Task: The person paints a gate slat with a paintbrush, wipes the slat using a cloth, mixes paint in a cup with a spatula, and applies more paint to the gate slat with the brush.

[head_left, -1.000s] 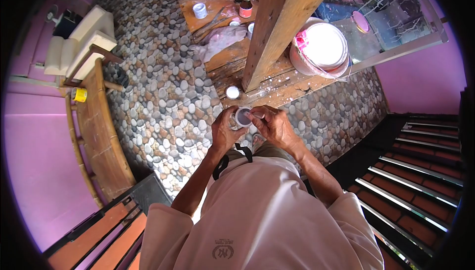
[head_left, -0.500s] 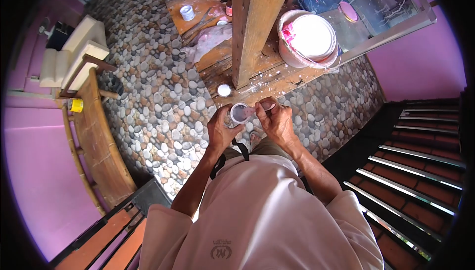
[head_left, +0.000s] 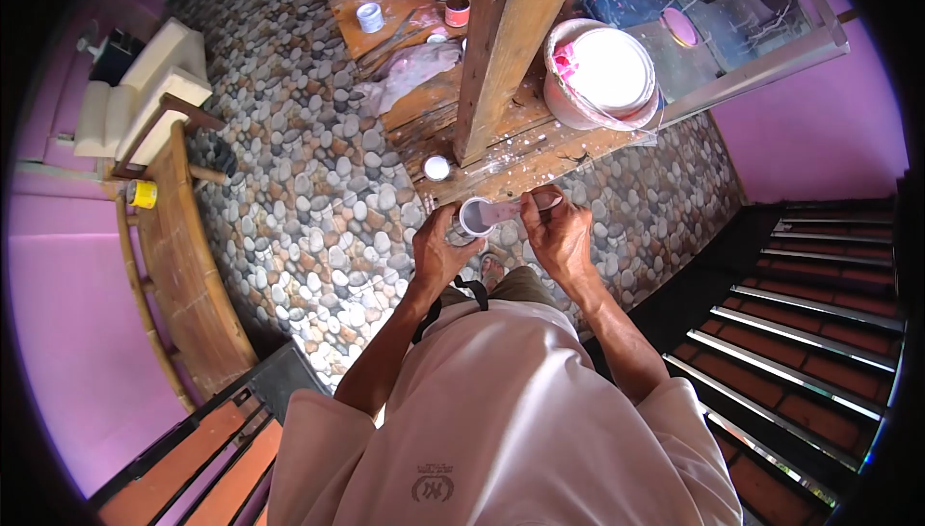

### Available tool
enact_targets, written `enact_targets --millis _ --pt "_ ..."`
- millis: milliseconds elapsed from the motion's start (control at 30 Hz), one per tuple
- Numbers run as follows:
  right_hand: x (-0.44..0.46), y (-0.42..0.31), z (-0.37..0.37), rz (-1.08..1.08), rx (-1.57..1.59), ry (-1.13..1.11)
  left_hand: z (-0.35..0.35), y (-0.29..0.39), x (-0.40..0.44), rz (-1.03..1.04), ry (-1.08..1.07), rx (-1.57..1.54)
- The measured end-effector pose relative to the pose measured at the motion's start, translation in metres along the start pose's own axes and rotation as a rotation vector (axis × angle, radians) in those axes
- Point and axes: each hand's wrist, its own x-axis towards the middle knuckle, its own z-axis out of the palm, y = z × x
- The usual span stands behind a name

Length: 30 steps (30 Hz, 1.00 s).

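Note:
My left hand [head_left: 439,252] is wrapped round a small pale cup [head_left: 465,227], holding it upright in front of my body with its mouth towards me. Greyish contents show inside. Between the thumb and fingers of my right hand [head_left: 564,245] is a flat pinkish strip [head_left: 503,211], stained with paint. Its left end reaches to the cup's mouth; the other end is partly covered by my fingers, so its exact kind is unclear. Just beyond the cup, a small open container of white [head_left: 436,168] stands on the corner of a paint-spattered wooden platform [head_left: 540,171].
A large pink-stained bucket [head_left: 568,107] with a white round top stands beside a wooden post [head_left: 501,54]. A yellow-capped bottle [head_left: 457,6], a small can [head_left: 369,17] and a crumpled cloth [head_left: 409,78] lie farther back. At right is a metal-barred railing [head_left: 800,348]; at left, a bamboo bench [head_left: 198,266].
My right hand has moved right, drawing the strip back from inside the cup, so more of it shows. The cup and my left hand have shifted slightly right.

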Motion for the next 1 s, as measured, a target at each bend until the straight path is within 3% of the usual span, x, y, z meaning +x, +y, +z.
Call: enact_targets --millis 200,367,667,1000 --pt "0.001 0.0 -0.001 0.045 0.03 -0.06 -0.006 0.001 0.001 -0.021 -0.011 -0.008" --pt "0.005 -0.005 -0.009 -0.038 0.222 -0.203 -0.01 -0.002 0.003 -0.031 -0.01 -0.038" --pt "0.006 0.006 -0.01 -0.25 0.188 -0.471 -0.012 -0.01 0.003 -0.031 -0.007 -0.025" --pt "0.007 0.001 -0.015 -0.228 0.14 -0.613 -0.013 -0.017 -0.003 -0.012 0.02 -0.051"
